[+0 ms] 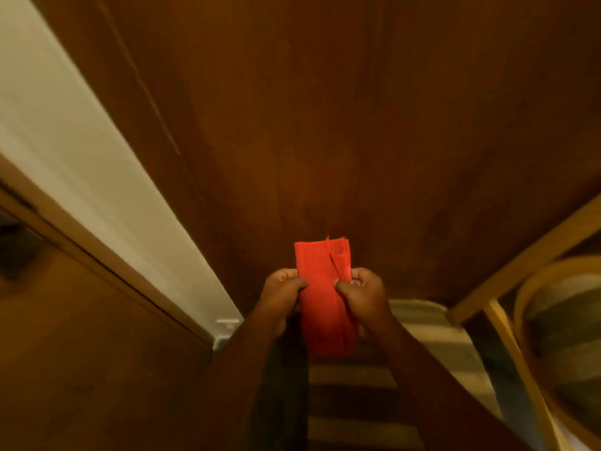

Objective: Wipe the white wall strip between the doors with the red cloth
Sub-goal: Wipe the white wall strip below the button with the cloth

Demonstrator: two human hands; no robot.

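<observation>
Both hands, left hand [282, 296] and right hand [361, 294], pinch the folded red cloth [323, 288] before the brown door [325, 125]; white wall strip [81, 157] lies left.

The red cloth [325, 297] is showing as a matt woven fabric, folded flat, with a frayed thread at its top edge. The wide door [357, 125] behind it is looking like dark brown wood with a smooth, faintly glossy finish and soft grain. The white wall strip [81, 164] is appearing painted, smooth and matt. The chair frame [507, 265] at the right is reading as pale bent wood with a slight sheen, and the striped rug [432, 333] is looking like soft matt textile.
</observation>
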